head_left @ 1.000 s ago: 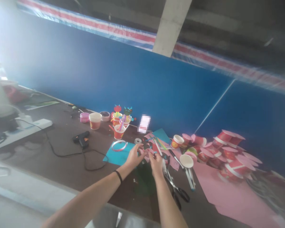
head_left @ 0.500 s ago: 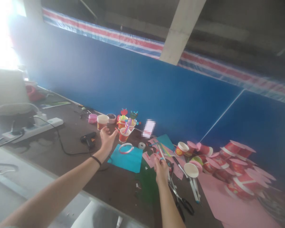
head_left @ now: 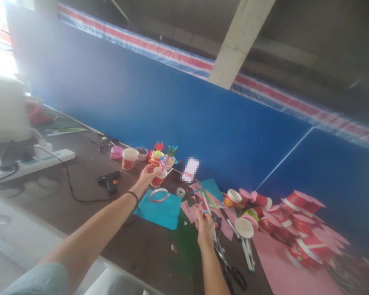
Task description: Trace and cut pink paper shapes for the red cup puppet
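My left hand (head_left: 148,175) is closed at the left rim of a red and white paper cup (head_left: 158,181). Coloured paper strips (head_left: 165,162) rise out of this cup. Just behind it stand cups decorated with a red paper figure (head_left: 159,146) and a dark green paper figure (head_left: 172,151). Over the scrap paper, my right hand (head_left: 205,227) pinches a small paper piece with light blue bits showing at the fingertips; the rest of it is hidden. A roll of clear tape (head_left: 159,195) lies on a blue sheet (head_left: 170,215) between the hands.
A black glue gun (head_left: 110,180) with its cord lies left, near a white power strip (head_left: 57,159). Scissors (head_left: 233,272), pens (head_left: 247,254) and pink scraps (head_left: 227,227) lie around my right hand. Several red cups with pink paper (head_left: 304,223) crowd the right side.
My left hand has moved right from beside the cup to its rim, and its spread fingers have closed. The right hand keeps its pinch. The view has shifted slightly.
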`<state>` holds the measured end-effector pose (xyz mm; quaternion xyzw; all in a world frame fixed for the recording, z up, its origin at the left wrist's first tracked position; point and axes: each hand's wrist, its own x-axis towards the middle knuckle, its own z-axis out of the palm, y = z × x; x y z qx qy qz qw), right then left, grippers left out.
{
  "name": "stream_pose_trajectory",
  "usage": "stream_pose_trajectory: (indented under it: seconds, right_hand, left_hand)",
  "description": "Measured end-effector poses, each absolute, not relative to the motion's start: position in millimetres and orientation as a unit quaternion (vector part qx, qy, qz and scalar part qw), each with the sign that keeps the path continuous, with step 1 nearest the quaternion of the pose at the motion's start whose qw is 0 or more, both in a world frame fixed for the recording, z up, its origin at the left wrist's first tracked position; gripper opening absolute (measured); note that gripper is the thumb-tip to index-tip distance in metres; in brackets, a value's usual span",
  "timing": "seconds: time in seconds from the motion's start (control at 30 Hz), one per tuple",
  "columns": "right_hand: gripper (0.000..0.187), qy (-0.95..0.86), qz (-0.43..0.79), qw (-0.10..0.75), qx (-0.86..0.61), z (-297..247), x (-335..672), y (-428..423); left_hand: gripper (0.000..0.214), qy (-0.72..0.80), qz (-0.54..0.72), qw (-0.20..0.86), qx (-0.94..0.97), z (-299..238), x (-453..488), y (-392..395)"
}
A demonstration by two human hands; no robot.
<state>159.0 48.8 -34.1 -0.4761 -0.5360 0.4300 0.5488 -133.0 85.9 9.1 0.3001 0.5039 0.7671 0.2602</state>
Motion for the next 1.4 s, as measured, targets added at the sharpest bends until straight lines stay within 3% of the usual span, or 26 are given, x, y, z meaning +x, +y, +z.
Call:
stream_pose_trajectory:
  seconds: [0.23, 0.67, 1.2, 1.4]
  right_hand:
    - [0.035, -0.526, 0.445, 0.551, -0.471, -34.4, 158.2, 48.5]
    - [0.037, -0.523, 0.455, 0.549, -0.468, -40.8, 157.4, 50.6]
    - [0.038, -0.524, 0.467, 0.547, -0.455, -34.7, 154.8, 46.1]
    - [0.037, -0.528, 0.458, 0.552, -0.455, -33.6, 155.2, 46.4]
  left_hand:
    - [0.058, 0.506, 0.740, 0.276, 0.348, 6.8, -139.0, 83.2]
    - [0.021, 0.526, 0.686, 0.242, 0.441, 19.6, -143.3, 99.3]
    - [0.015, 0.555, 0.642, 0.291, 0.442, 19.7, -138.6, 110.0]
    - [0.024, 0.512, 0.688, 0.313, 0.408, 40.4, -137.4, 101.0]
